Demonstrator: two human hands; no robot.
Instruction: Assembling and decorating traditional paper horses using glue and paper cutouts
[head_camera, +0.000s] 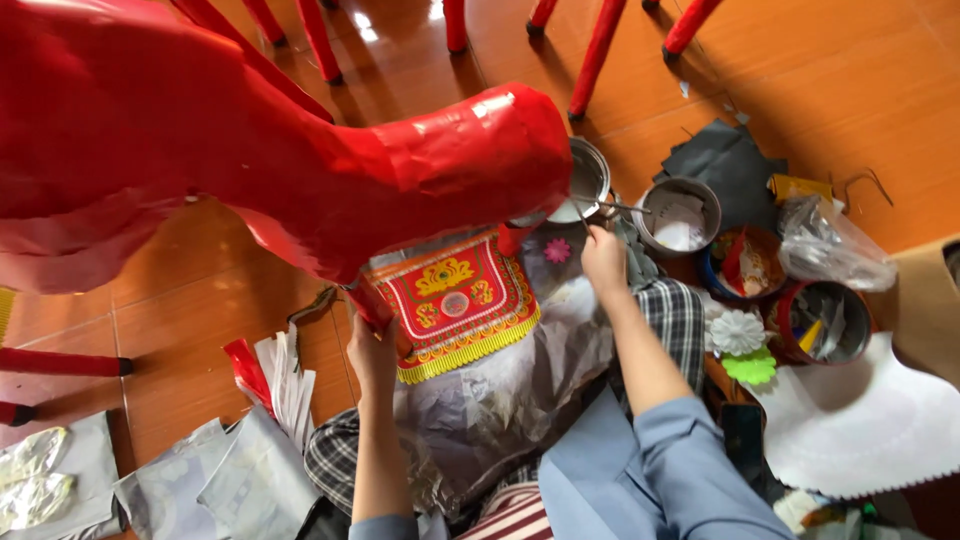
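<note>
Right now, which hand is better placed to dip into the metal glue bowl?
The right hand: it is at the metal bowl, holding a thin tool. The left hand grips the red paper figure.

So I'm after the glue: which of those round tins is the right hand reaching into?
The steel tin beside the red figure's snout, leftmost of the tins.

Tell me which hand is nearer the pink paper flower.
Right. The right hand is just right of the pink paper flower; the left hand is farther off, gripping the red paper figure's leg.
</note>
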